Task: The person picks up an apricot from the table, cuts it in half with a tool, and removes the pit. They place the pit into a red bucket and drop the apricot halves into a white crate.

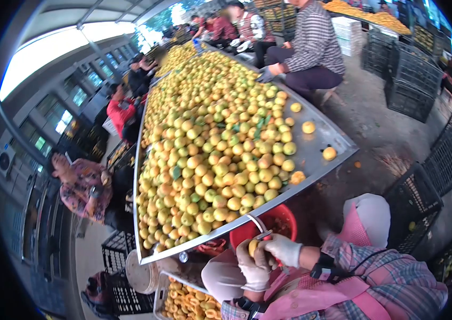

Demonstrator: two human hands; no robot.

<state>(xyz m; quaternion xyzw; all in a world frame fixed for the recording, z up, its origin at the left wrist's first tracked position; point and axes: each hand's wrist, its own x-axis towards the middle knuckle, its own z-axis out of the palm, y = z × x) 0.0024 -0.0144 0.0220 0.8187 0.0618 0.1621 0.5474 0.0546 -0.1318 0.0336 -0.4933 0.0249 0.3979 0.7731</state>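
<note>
My gloved left hand (253, 269) is closed around a yellow apricot-like fruit (253, 246), held over my lap. Close against it, my gloved right hand (284, 249) is closed too. A curved, pale metal piece (258, 223) rises just beyond the fingers; I cannot make out whether the right hand grips it. Behind my hands stands a red bucket (288, 214), partly under the table edge. A big metal table (319, 152) bears a heap of yellow-green fruit (215, 160). Halved, orange fruit (191, 301) fills a pale crate (160, 293) below my left hand.
A whitish bucket (140, 273) stands beside a black crate (130, 298). More black crates (412, 80) are stacked at right. People sit along both table sides, including one in a checked shirt (316, 40) and one in a patterned top (85, 189).
</note>
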